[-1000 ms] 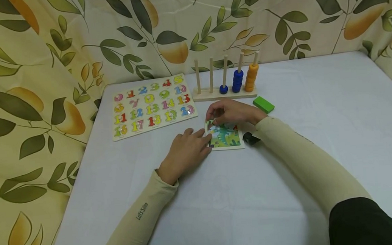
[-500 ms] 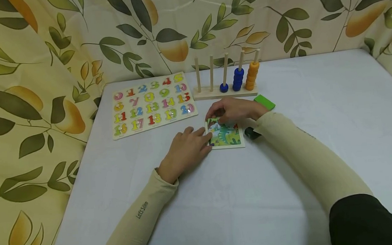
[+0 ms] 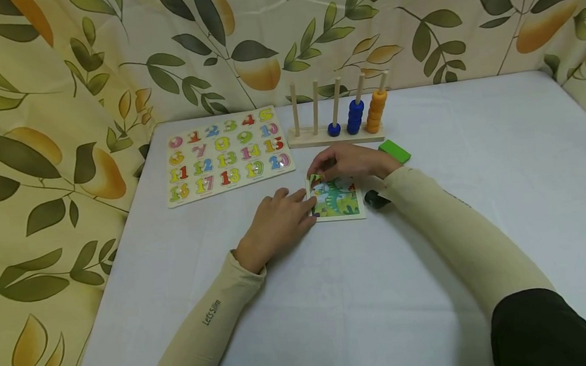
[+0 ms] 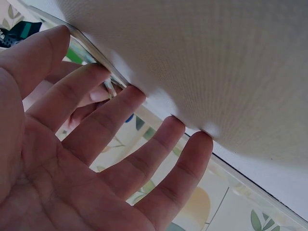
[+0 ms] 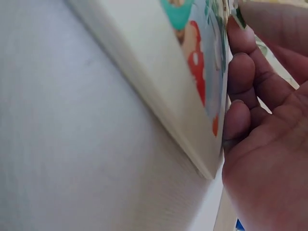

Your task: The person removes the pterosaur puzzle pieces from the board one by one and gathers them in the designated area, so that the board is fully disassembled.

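A small jigsaw puzzle [image 3: 343, 205] with a green dinosaur picture and a pale frame lies flat on the white-covered table. My left hand [image 3: 278, 226] rests on the table at its left side, fingers spread and fairly straight; in the left wrist view the thumb and nearest fingertips lie along the frame's edge [image 4: 89, 45]. Over the upper left corner, my right hand [image 3: 347, 161] pinches a small puzzle piece [image 5: 237, 15] between thumb and index finger. The piece [image 3: 316, 178] stands tilted there. The other right fingers curl by the frame's far edge, and this hand covers the puzzle's top.
Behind the puzzle stands a wooden peg abacus [image 3: 336, 139] with blue and orange beads. A number board [image 3: 230, 156] lies at the back left. Close to the right wrist are a green block [image 3: 395, 151] and a black object [image 3: 376, 199]. A leaf-patterned curtain [image 3: 283, 36] borders the table.
Both hands stay almost in place. The right fingers shift slightly at the puzzle's upper left corner, and the piece there has changed its tilt.
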